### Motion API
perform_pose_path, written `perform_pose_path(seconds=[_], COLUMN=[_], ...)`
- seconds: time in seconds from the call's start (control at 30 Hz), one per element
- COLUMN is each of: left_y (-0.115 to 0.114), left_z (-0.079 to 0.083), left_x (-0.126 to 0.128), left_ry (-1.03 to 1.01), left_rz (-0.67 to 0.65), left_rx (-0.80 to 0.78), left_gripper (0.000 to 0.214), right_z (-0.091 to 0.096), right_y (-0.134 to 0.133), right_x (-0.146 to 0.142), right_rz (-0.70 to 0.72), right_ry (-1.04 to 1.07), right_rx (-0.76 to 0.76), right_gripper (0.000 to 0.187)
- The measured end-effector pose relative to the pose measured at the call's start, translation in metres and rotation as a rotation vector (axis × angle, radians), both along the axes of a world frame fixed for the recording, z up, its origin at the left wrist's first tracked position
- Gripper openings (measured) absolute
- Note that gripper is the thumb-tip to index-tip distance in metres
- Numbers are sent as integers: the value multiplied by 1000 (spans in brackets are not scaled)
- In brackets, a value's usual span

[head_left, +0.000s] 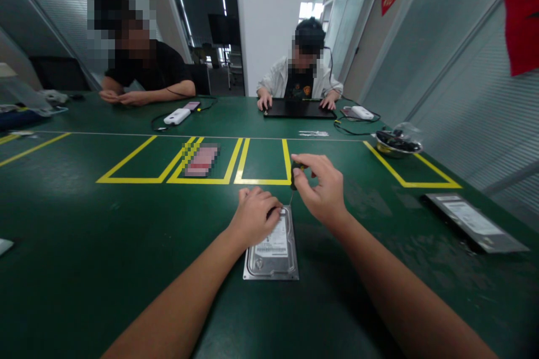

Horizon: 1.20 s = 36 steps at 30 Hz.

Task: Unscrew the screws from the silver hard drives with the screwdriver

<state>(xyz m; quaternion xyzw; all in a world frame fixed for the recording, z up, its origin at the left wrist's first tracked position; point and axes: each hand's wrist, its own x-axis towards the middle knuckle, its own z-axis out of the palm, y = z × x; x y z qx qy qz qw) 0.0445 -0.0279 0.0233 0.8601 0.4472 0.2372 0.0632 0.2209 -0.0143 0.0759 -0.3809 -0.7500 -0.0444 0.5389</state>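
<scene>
A silver hard drive (273,258) with a white label lies flat on the green table, its long side pointing away from me. My left hand (255,216) is closed over its far left part, with the thumb on the label, and covers that corner. In my right hand (322,185) is an upright screwdriver (293,176) with a dark handle, pinched between thumb and fingers. Its thin shaft reaches down to the drive's far right corner; whether the tip sits in a screw is too small to tell.
A second hard drive (467,219) lies to the right, near a metal bowl (393,148) of dark parts in plastic. Yellow tape (269,182) marks boxes on the table, one with a pink item (202,160). Across sit two people, one handling a black panel (298,108).
</scene>
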Motion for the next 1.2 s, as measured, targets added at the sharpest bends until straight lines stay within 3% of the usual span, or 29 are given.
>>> perform_pose_path(seconds=[0.7,1.2], left_y=[0,3], left_z=[-1,-4], left_x=[0,-1], left_ry=[3,-11], left_rz=[-4,-55], left_rx=[3,32], left_gripper=[20,17], right_z=[2,6], right_y=[-4,-4], right_x=[-3,-3], right_rz=[-35,10], right_ry=[0,-22], right_rx=[19,27], right_gripper=[14,18])
